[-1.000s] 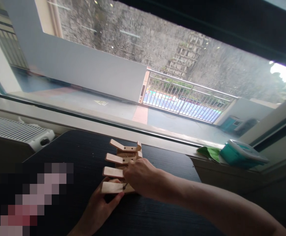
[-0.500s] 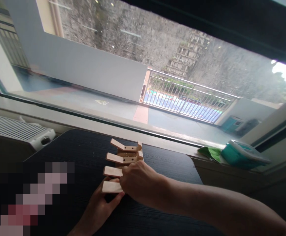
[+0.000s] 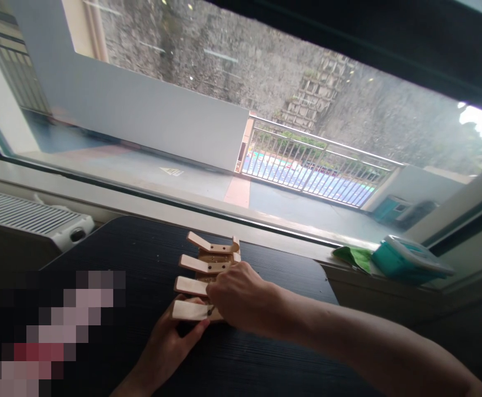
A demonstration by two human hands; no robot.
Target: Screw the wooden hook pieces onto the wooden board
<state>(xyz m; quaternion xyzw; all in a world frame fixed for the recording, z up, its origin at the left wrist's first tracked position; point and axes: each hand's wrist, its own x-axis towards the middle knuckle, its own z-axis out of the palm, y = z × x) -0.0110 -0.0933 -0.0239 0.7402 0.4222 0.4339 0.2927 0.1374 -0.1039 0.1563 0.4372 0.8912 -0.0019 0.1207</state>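
Note:
A wooden coat hook rack (image 3: 191, 263) lies on the dark tabletop, its several pale hooks side by side. Two dark screw holes show on each of the two far hooks. My left hand (image 3: 175, 342) grips the rack at the nearest hook, thumb along its near side and fingers partly hidden under it. Over the near hooks, my right hand (image 3: 239, 295) is closed. A thin dark bit shows below its fingers at the nearest hook's screw hole; what the fist holds is hidden.
The dark table (image 3: 129, 248) stands against a window sill (image 3: 150, 212). A white radiator (image 3: 34, 215) is at the left. At the right, a green cloth (image 3: 354, 258) and a teal box with a clear lid (image 3: 410, 259) rest on the sill. A pixelated patch covers the lower left.
My right hand has shifted slightly up and right, uncovering more of the nearest hook and a dark spot on it. My left hand keeps its grip on the rack.

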